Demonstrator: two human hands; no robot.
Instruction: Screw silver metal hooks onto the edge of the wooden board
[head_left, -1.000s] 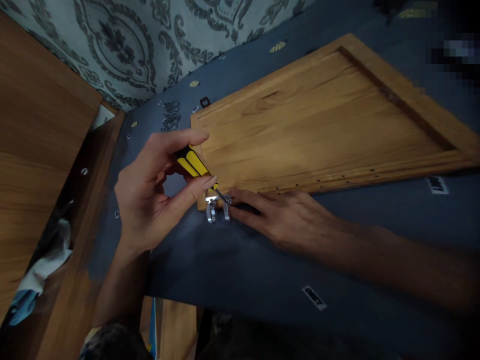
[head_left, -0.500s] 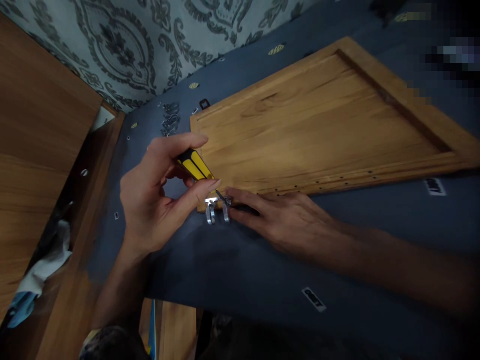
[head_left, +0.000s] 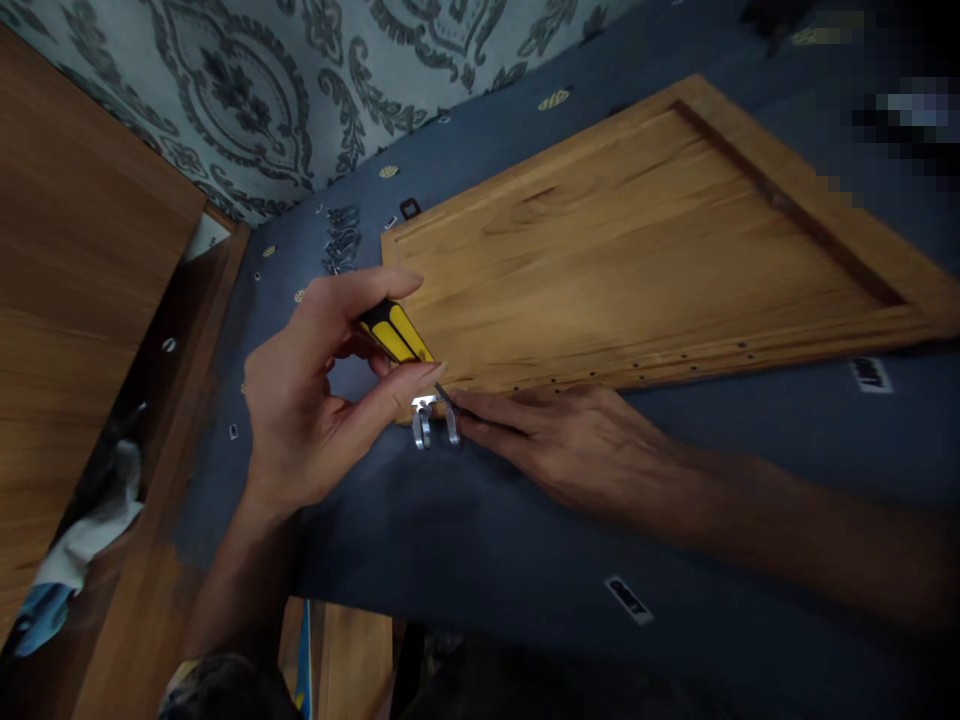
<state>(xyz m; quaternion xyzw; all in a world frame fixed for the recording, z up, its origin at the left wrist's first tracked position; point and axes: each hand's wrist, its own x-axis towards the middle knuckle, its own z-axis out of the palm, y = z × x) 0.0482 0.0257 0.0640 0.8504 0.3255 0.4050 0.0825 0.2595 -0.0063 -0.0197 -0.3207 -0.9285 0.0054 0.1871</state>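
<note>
My left hand (head_left: 307, 390) is closed around the yellow and black handle of a screwdriver (head_left: 403, 335). Its shaft slants down to the right, and the tip meets the fingertips of my right hand (head_left: 577, 440). Those fingers are closed at a silver metal hook (head_left: 452, 425) by the near left corner of a wooden panel (head_left: 615, 240); they cover most of the hook's upper plate. Just left of it, another metal hook (head_left: 422, 422) sits on the same edge, its prongs hanging over. Whether a screw is under the tip is hidden by my fingers.
Several loose metal hooks (head_left: 343, 240) lie on the dark blue patterned cloth (head_left: 510, 560) beyond my left hand. A small dark buckle-like piece (head_left: 409, 208) rests by the panel's far left corner. Wooden furniture (head_left: 82, 260) stands at left, with patterned fabric (head_left: 247, 90) behind.
My right fingertips have drawn together and down over the right hook, covering more of its plate. The screwdriver and left hand have shifted slightly right.
</note>
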